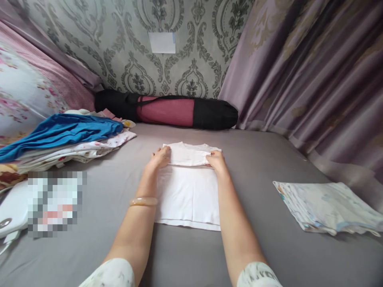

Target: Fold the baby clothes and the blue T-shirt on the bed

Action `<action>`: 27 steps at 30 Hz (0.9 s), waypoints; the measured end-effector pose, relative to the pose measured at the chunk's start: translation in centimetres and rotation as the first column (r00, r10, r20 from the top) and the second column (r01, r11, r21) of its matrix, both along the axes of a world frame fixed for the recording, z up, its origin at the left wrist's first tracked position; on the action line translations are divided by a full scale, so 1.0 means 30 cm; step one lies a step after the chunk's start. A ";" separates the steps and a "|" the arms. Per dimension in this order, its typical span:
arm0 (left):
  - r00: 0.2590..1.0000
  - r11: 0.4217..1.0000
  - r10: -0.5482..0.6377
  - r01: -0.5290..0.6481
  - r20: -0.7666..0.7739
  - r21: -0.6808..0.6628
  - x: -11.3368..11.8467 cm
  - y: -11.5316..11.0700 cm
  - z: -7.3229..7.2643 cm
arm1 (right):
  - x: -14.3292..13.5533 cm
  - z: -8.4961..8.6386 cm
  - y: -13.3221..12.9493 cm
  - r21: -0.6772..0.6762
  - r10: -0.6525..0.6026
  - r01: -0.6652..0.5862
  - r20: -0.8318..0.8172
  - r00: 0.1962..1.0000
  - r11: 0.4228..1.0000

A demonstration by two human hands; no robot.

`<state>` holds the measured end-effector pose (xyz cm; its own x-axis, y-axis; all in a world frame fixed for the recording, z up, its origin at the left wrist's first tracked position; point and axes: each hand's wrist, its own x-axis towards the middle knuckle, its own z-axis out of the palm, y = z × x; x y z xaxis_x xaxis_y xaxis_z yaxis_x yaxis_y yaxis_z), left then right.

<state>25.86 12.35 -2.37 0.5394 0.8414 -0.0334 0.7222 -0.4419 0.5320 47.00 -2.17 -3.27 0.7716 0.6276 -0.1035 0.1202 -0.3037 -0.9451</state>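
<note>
A small white garment (pixel 189 195) lies on the grey sheet in front of me, its far part folded over in a band below the neckline. At the left end of that band, my left hand (pixel 161 156) grips the fabric, with a pale bangle on the wrist. My right hand (pixel 216 160) pinches the band's right end between thumb and fingers. The lower part of the garment lies flat between my forearms.
Folded patterned cloths (pixel 326 205) lie at the right. A clothes pile with a blue garment (pixel 68 129) is at the left, near a white device (pixel 14 207) with a cable. A black and red bag (pixel 167 111) lies along the wall.
</note>
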 end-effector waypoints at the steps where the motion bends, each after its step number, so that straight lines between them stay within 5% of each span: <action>1: 1.000 1.000 -0.004 0.004 -0.007 -0.012 0.000 -0.003 0.000 | 0.000 0.013 -0.009 -0.080 0.003 0.004 0.089 0.996 0.997; 6: 0.999 0.999 0.002 0.000 -0.038 0.050 0.017 -0.025 0.018 | -0.045 0.108 -0.042 -0.424 0.113 0.111 0.469 0.876 0.899; 11: 0.998 0.967 -0.062 0.062 -0.009 0.246 0.105 -0.101 0.073 | -0.162 0.146 -0.010 -0.580 0.493 -0.160 0.478 0.727 0.799; 15: 0.977 0.965 -0.165 0.188 -0.137 0.181 0.158 -0.166 0.080 | -0.250 0.121 0.021 -0.649 0.644 -0.293 0.404 0.650 0.703; 27: 0.961 0.985 -0.102 0.134 -0.259 0.110 0.137 -0.168 -0.015 | -0.292 0.037 0.027 -0.654 0.636 -0.236 0.481 0.603 0.719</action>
<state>29.98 7.30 -2.83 0.6226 0.7785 -0.0794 0.7643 -0.5832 0.2752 38.23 -1.37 -2.16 0.3959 0.9129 -0.0992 0.8643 -0.4069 -0.2955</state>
